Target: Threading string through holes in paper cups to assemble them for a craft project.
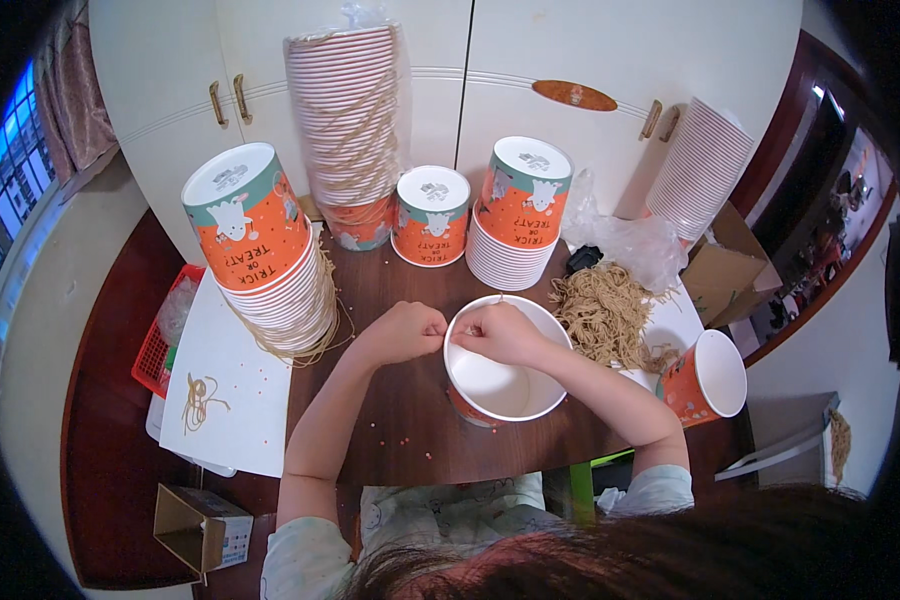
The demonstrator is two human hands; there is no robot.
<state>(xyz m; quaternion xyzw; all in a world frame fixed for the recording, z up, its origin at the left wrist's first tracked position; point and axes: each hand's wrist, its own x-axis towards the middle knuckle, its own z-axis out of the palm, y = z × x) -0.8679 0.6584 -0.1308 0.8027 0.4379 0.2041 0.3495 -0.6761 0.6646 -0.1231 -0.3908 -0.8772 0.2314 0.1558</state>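
A white-lined paper bucket (505, 385) stands mouth up on the table in front of me. My left hand (410, 333) is closed just outside its left rim, fingertips pinched together. Inside the rim, my right hand (497, 333) reaches over the opening with its fingers closed close to the left wall. What the fingertips hold, if anything, is too small or hidden to make out. A heap of tan cord (610, 310) lies right of the bucket. Another orange paper bucket (722, 373) is tipped on its side at the right edge.
Upside-down orange bucket stacks stand at the left (242, 225) and behind (523, 200), beside a short orange bucket (432, 215). A tall wrapped stack (342, 120) rises at the back. White sheet (245, 390) bears loose cord (200, 402). Cardboard box (730, 265) sits at the right.
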